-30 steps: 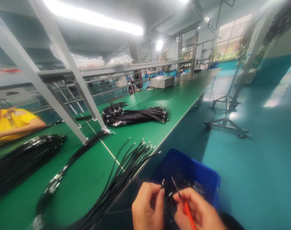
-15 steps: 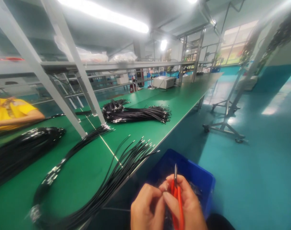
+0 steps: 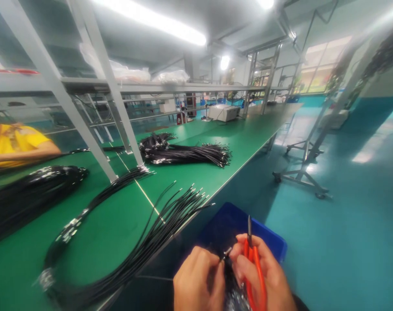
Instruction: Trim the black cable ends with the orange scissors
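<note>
At the bottom centre my left hand [image 3: 198,278] pinches a thin dark cable end with a small metal tip [image 3: 227,252]. Close beside it on the right, my right hand [image 3: 264,276] is wrapped round red-handled pliers [image 3: 256,276], whose dark jaws point up. Both hands are over a blue bin [image 3: 274,239] with dark and clear material low between them. A bundle of black cables [image 3: 157,242] with pale metal ends curves along the green table's near edge, left of my hands.
On the green table [image 3: 248,134] lie more black cable bundles [image 3: 190,154] and a white box [image 3: 224,112]. Grey shelf posts [image 3: 118,86] rise at the left. A person in yellow [image 3: 18,142] sits far left. A wheeled metal stand [image 3: 302,172] is at right.
My right hand has moved right with the pliers, away from my left hand. The metal tip at my left fingers now shows between the hands.
</note>
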Demonstrator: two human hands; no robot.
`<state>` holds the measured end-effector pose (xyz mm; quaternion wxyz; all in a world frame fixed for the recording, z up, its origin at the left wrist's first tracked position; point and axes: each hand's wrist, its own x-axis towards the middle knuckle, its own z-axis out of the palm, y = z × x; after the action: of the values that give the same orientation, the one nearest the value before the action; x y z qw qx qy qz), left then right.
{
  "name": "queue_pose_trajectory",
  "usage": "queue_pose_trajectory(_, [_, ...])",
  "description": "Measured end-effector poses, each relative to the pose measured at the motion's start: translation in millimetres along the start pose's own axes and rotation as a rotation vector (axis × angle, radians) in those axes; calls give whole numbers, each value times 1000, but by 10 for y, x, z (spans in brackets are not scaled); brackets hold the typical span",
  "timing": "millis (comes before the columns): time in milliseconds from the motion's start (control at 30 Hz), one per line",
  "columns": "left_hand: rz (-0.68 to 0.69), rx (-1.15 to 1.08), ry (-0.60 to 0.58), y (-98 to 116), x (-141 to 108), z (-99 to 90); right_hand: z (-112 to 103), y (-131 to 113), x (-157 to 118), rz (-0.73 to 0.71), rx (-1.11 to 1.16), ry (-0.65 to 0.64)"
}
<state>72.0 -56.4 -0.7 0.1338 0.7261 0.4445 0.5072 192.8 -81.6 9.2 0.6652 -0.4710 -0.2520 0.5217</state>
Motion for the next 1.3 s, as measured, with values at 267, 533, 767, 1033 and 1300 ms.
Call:
queue_pose_trajectory(267, [161, 467, -810, 31, -458, 218, -198, -311, 147, -126, 67, 125])
queue_pose_trajectory(533, [-185, 776, -903, -457, 82, -142, -77, -392, 105, -144, 94, 106])
queue_pose_trajectory(767, [-409, 706, -1018, -584, 328, 98, 3, -425, 117, -170, 42, 105])
queue_pose_trajectory(1033, [-199, 252, -661, -9, 493, 3, 1, -81, 133, -105, 111, 162])
queue_pose_trajectory(1300, [-544, -569, -437, -133, 221, -64, 249, -62, 12, -77, 176, 119])
